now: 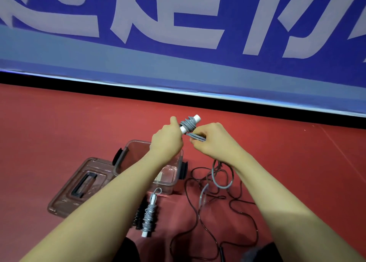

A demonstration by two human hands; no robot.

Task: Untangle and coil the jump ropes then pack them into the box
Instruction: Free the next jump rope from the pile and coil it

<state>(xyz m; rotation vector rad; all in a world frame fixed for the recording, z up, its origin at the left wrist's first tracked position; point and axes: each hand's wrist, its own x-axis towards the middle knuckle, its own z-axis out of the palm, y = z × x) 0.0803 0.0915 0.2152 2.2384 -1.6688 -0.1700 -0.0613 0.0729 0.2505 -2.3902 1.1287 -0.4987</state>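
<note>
My left hand [167, 140] grips the white handles of a grey jump rope [189, 124], held up above the floor, with grey cord wound round them. My right hand [213, 140] pinches a bundle of the same grey cord just below the handles; the rest of that cord [219, 182] hangs to the floor. A clear plastic box [179, 174] stands open under my left forearm. A coiled grey rope with white handles [149, 216] lies in front of the box, beside a coiled black rope [139, 215]. A loose black rope [198, 214] sprawls tangled on the right.
The box's clear lid [79, 186] with a black handle lies flat on the red floor to the left of the box. A blue banner [178, 43] with large white characters stands along the far side. My dark-clothed knees show at the bottom edge.
</note>
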